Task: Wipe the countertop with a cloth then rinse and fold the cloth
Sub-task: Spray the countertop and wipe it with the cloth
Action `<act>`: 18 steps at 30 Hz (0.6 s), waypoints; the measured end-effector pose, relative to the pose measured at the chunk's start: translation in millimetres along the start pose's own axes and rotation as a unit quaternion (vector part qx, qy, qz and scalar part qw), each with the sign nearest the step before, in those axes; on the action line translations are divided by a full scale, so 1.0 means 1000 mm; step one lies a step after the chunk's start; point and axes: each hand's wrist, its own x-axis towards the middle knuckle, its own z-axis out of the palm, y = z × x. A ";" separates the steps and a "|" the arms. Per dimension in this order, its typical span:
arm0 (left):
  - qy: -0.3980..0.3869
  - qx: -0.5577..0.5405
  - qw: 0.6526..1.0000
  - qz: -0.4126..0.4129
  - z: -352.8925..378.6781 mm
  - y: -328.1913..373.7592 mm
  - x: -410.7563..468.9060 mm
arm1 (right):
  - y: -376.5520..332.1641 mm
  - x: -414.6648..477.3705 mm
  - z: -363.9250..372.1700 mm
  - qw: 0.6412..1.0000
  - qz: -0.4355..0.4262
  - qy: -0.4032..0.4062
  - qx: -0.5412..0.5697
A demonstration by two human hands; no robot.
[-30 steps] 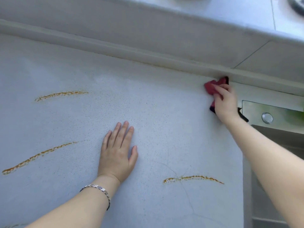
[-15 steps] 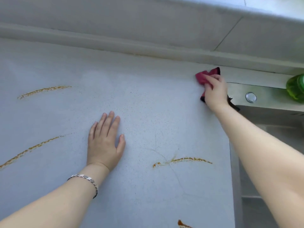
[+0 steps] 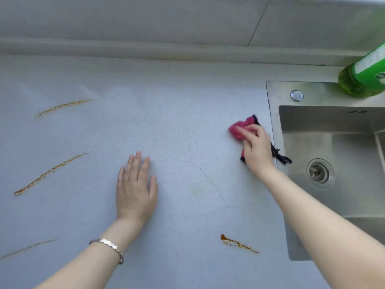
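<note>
My right hand [image 3: 257, 148] presses a bunched pink cloth [image 3: 238, 129] with a black edge onto the pale grey countertop [image 3: 166, 122], just left of the sink. Most of the cloth lies hidden under my palm; a black tag sticks out over the sink rim. My left hand [image 3: 135, 184] rests flat on the countertop, fingers together, holding nothing. Orange-brown streaks mark the surface: two at the left [image 3: 62, 107] [image 3: 50, 172], one faint at the lower left [image 3: 27, 249], one near the front [image 3: 238, 244].
A steel sink [image 3: 333, 147] with a round drain [image 3: 319, 173] sits at the right. A green bottle [image 3: 364, 74] stands on the sink's back rim. A raised backsplash ledge [image 3: 145, 49] runs along the far edge of the countertop.
My right hand has dragged the cloth from the backsplash corner toward me along the sink's left edge. The streak that lay between my hands is gone. The left hand stays flat.
</note>
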 end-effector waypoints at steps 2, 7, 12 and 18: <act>-0.019 0.008 1.000 -0.004 0.006 -0.001 -0.012 | -0.013 -0.010 0.013 0.995 0.096 0.026 -0.008; -0.018 0.006 1.000 -0.007 0.009 -0.001 -0.012 | -0.048 -0.127 0.035 0.961 -0.223 -0.157 0.048; -0.001 0.009 1.000 -0.005 0.011 -0.003 -0.013 | 0.018 -0.050 -0.018 0.992 -0.093 -0.087 -0.019; -0.007 0.009 1.000 -0.005 0.011 -0.002 -0.014 | -0.055 -0.059 0.050 0.997 0.038 -0.012 0.069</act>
